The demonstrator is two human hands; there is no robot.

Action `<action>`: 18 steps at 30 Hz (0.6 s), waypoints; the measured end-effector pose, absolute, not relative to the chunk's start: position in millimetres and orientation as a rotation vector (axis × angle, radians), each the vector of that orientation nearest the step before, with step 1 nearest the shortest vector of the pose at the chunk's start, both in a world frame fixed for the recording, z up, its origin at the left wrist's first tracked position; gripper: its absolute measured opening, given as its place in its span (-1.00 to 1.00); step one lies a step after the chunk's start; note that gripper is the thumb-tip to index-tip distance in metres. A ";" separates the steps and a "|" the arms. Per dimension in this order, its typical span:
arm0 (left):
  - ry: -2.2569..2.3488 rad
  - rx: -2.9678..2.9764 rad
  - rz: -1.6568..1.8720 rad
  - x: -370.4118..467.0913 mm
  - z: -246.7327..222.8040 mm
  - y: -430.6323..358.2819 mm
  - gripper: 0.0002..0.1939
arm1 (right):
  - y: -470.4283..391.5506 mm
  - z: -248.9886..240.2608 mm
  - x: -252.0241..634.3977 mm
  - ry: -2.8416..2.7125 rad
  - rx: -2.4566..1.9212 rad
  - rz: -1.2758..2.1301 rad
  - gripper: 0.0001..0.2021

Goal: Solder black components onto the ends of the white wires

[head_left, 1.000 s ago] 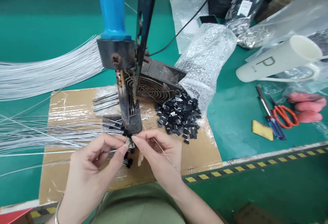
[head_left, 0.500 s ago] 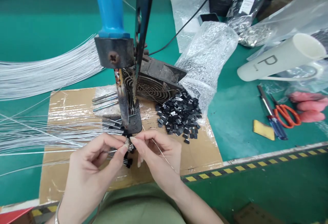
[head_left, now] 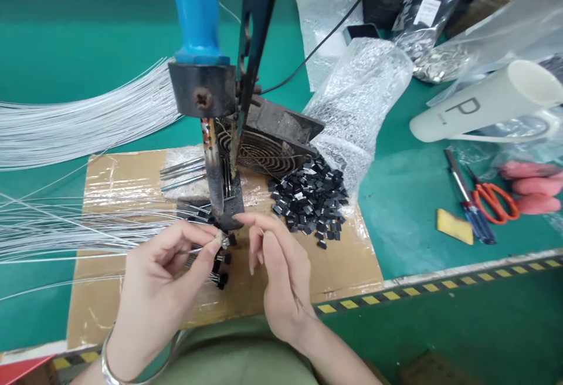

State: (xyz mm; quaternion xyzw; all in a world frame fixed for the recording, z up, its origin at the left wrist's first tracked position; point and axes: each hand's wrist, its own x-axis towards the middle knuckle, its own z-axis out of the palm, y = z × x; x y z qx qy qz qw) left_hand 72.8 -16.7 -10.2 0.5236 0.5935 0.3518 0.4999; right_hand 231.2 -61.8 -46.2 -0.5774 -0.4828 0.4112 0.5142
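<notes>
My left hand point(head_left: 165, 273) is closed in a pinch, thumb against forefinger, on a small black-and-metal part point(head_left: 226, 240) under the soldering iron. A pale bit shows between the fingertips; its exact shape is too small to tell. My right hand point(head_left: 284, 273) is just to the right, apart from the part, with forefinger stretched out and the others curled round a thin solder wire point(head_left: 263, 232), mostly hidden by the palm. Above both hands the blue-handled soldering iron point(head_left: 212, 168) points down from a black bracket. White wires point(head_left: 114, 229) with black ends run in from the left.
A heap of small black parts point(head_left: 308, 200) lies right of the hands on cardboard point(head_left: 343, 267), beside a dusty fan point(head_left: 268, 153) and bubble wrap point(head_left: 352, 97). Farther right are a white mug point(head_left: 475, 106), orange scissors point(head_left: 495, 203), a screwdriver point(head_left: 466, 197) and a yellow sponge point(head_left: 454, 226).
My right hand has drawn back to the right, away from my left fingertips, and turned. My left hand keeps its pinch in nearly the same place. The whole view has shifted slightly.
</notes>
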 end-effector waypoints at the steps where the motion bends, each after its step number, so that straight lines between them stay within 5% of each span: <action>1: 1.442 1.270 0.849 73.0 -10.4 -15.4 -0.90 | -63.1 -46.3 232.8 -1.172 -1.397 0.984 -0.65; 7: 1.448 1.312 0.859 73.6 -11.5 -8.9 -0.92 | -65.1 -44.7 241.5 -1.216 -1.431 0.929 -0.87; 18: 1.484 1.324 0.845 72.7 -9.7 -4.0 -0.91 | -53.6 -37.1 236.1 -1.141 -1.242 1.009 -0.79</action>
